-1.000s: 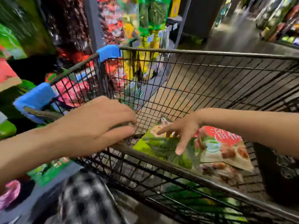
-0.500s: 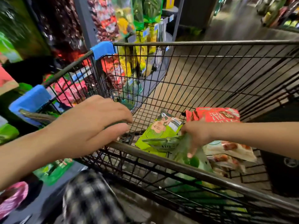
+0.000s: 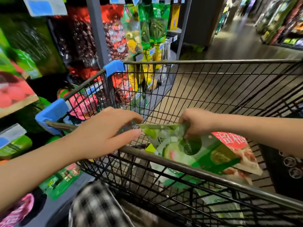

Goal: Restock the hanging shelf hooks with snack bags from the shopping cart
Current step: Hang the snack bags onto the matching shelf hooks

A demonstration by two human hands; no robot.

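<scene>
My right hand (image 3: 196, 122) pinches the top edge of the green snack bag (image 3: 177, 146), with fingers curled into the film. The fingertips are buried in the crumpled plastic and cannot be made out. My left hand (image 3: 101, 133) is spread, fingers extended and thumb below, holding nothing. Its tips lie just beside the bag's left corner, and motion blur makes it impossible to tell whether they touch.

The bag hangs tilted from my right hand, above the near rim of the shopping cart (image 3: 213, 61). It is translucent green with a pale round fruit slice and a dark circular emblem. The print is too smeared to read. A red snack bag (image 3: 229, 140) lies behind it, partly covered. Further packets below are hidden by the wire.

Half a second ago the green bag lay low inside the cart and my left hand rested on the rim. The bag is now raised and my left hand has left the rim.

Beyond a blue corner guard (image 3: 114, 67), hanging bags (image 3: 157, 28) fill the shelf, blurred.
</scene>
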